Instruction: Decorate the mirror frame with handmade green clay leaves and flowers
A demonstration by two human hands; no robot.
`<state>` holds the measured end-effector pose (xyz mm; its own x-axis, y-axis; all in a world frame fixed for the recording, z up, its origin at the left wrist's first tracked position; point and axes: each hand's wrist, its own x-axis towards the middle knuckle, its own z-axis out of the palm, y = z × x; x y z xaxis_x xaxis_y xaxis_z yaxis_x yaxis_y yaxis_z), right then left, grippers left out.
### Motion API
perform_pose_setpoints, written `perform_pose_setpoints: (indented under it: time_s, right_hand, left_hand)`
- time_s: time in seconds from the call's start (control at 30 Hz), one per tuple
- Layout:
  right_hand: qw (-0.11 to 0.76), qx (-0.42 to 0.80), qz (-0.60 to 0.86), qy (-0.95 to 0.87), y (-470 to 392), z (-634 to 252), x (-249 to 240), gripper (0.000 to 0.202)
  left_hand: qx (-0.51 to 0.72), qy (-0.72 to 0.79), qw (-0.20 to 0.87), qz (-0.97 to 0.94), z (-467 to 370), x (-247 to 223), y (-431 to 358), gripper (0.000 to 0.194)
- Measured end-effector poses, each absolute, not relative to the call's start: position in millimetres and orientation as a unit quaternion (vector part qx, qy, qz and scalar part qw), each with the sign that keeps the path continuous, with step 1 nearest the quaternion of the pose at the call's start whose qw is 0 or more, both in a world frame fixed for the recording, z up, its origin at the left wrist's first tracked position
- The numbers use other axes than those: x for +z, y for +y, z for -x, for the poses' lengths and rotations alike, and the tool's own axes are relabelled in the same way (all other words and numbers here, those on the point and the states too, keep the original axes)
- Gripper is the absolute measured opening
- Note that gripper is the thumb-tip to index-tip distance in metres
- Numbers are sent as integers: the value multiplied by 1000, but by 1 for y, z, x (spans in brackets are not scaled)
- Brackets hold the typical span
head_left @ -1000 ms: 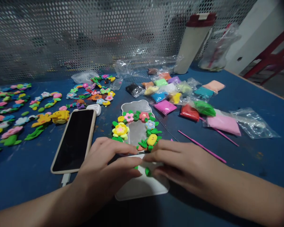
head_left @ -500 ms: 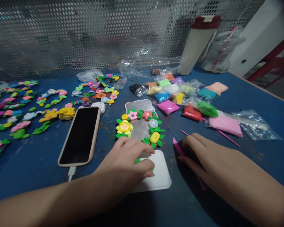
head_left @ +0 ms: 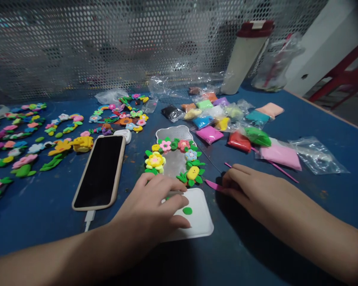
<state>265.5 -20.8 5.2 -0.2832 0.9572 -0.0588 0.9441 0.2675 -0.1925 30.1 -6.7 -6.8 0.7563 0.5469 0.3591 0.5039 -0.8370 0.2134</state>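
My left hand [head_left: 159,202] rests over a white board [head_left: 201,200], its fingers apart and holding nothing. A green clay leaf [head_left: 187,211] lies on the board beside the fingertips, and another bit of green shows partly beneath the fingers. In my right hand [head_left: 244,184] is a pink clay knife [head_left: 214,185], gripped between thumb and fingers, its blade pointing left toward the board. Beyond the board lies a silvery wavy-edged plate [head_left: 174,135] ringed with clay flowers and leaves, among them a yellow flower [head_left: 155,160] and a yellow piece with a face [head_left: 193,173].
A phone [head_left: 100,171] with a cable lies left of my hand. Clay decorations [head_left: 62,147] cover the far left. Bags of coloured clay [head_left: 210,135] spread at the back right, near a pink stick [head_left: 283,171]. A tumbler [head_left: 244,55] stands before a perforated metal panel [head_left: 122,47].
My right hand has drawn the pink knife up from the table; its blade now points left instead of up. The left fingers have shifted slightly left, uncovering the green leaf.
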Motion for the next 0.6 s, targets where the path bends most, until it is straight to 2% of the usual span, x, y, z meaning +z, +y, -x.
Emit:
perform_pose_setpoints:
  time_s: [0.17, 0.3, 0.43, 0.6]
  right_hand:
    - [19, 118, 603, -789, -19, -264, 11, 13]
    - [95, 139, 537, -827, -22, -258, 13, 18]
    - [136, 200, 417, -876, -26, -249, 6, 21]
    - [169, 283, 392, -859, -30, -245, -4, 18]
  left_hand:
    - [209, 280, 51, -936, -22, -12, -5, 7]
    - [208, 282, 106, -930, -20, -12, -8, 20]
    - [208, 356, 149, -899, -18, -2, -18, 14]
    - [151, 323, 91, -930, -15, 4, -23, 20]
